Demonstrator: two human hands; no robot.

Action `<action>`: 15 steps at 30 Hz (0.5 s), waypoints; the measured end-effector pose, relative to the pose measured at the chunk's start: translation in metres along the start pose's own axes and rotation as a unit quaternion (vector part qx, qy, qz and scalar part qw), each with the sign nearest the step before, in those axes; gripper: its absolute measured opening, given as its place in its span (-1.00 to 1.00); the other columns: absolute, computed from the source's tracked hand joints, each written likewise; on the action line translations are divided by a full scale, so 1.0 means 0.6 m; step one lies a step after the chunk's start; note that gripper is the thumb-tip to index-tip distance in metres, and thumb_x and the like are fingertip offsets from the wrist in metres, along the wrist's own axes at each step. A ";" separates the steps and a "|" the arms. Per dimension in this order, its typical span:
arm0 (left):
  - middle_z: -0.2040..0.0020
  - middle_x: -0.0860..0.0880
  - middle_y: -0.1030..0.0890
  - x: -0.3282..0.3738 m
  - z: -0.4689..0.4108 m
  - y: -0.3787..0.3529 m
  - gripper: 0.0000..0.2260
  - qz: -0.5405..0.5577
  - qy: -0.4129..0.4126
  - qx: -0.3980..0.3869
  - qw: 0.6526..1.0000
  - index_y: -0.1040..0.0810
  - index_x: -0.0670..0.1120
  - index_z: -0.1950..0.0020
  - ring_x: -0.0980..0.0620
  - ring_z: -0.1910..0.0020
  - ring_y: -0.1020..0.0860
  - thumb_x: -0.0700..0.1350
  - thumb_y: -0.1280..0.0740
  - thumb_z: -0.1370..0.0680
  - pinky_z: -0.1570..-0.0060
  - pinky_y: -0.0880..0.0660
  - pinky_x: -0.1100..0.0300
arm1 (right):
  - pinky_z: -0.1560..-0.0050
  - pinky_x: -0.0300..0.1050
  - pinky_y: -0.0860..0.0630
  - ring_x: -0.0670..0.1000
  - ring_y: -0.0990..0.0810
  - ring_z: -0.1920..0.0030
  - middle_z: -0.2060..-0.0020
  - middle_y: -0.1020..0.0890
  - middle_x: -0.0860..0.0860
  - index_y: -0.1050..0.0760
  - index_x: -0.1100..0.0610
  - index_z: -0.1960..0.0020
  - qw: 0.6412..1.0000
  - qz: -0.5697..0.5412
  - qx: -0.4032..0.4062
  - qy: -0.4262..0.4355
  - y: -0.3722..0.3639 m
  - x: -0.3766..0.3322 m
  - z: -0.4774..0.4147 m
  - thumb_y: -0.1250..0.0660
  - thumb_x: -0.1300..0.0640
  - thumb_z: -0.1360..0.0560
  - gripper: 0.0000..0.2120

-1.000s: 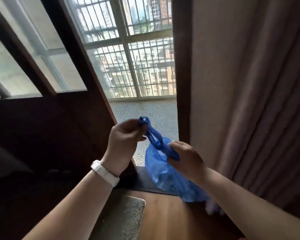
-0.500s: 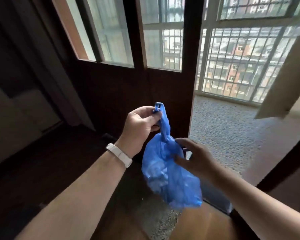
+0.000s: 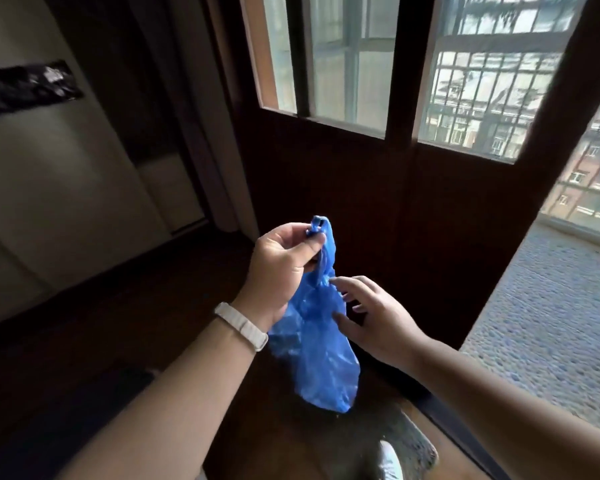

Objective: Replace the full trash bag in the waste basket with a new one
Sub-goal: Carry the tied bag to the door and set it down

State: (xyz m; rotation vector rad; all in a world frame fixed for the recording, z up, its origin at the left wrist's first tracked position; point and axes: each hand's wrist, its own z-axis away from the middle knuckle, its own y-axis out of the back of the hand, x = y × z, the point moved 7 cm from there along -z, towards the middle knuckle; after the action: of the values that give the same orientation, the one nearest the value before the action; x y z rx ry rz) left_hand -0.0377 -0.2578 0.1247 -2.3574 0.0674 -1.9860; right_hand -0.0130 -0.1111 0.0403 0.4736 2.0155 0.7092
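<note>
A full blue trash bag (image 3: 321,355) hangs in the air in front of me, its top drawn into a knotted neck. My left hand (image 3: 284,268), with a white band on the wrist, pinches the bag's handle loop at the top and carries its weight. My right hand (image 3: 371,317) is just to the right of the bag's neck with its fingers spread, fingertips close to the plastic and holding nothing. No waste basket is in view.
A dark wooden door with glass panes (image 3: 361,150) stands straight ahead. To the right an opening leads to a balcony with a pebbled floor (image 3: 551,327). A small mat (image 3: 413,441) and my shoe lie below on the dark wooden floor. A pale wall (image 3: 49,174) is at left.
My view has swung to the left, away from the balcony opening. My right hand has let go of the bag's neck and opened; the bag now hangs from my left hand alone.
</note>
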 end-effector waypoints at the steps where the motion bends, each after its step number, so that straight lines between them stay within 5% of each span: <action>1: 0.34 0.05 -0.63 -0.008 -0.013 0.012 -0.87 -0.002 0.005 0.012 1.000 -0.63 -0.05 0.17 0.10 0.29 -0.60 -0.26 -0.38 -0.52 0.17 -0.57 0.15 | -0.03 -0.30 -0.53 -0.18 -0.54 -0.06 -0.14 -0.50 -0.17 -0.38 -0.14 -0.34 1.000 -0.009 -0.011 0.002 -0.013 0.005 -0.019 -0.41 0.01 -0.45 -0.51; 8: 0.31 0.02 -0.64 -0.046 -0.136 0.076 -0.81 0.005 0.027 0.110 0.994 -0.66 -0.03 0.22 0.07 0.27 -0.59 -0.28 -0.39 -0.51 0.12 -0.53 0.07 | 0.04 -0.39 -0.50 -0.21 -0.54 -0.05 -0.04 -0.51 -0.21 -0.50 -0.07 -0.19 0.993 -0.088 -0.075 0.003 -0.102 0.085 -0.184 -0.33 -0.21 -0.32 -0.52; 15: 0.31 0.02 -0.63 -0.064 -0.268 0.122 -0.79 -0.011 0.036 0.203 0.978 -0.68 0.00 0.23 0.08 0.27 -0.57 -0.28 -0.38 -0.51 0.15 -0.52 0.12 | -0.12 -0.10 -0.55 -0.16 -0.53 -0.15 -0.19 -0.48 -0.21 -0.41 -0.09 -0.31 0.977 -0.073 -0.182 0.080 -0.161 0.133 -0.358 -0.30 -0.25 -0.36 -0.44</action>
State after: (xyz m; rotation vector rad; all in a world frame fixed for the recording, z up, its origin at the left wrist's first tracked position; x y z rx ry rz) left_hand -0.2021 -0.3308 0.1088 -2.0351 -0.3310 -1.8758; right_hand -0.2432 -0.2021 0.0154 0.0536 1.9838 1.0234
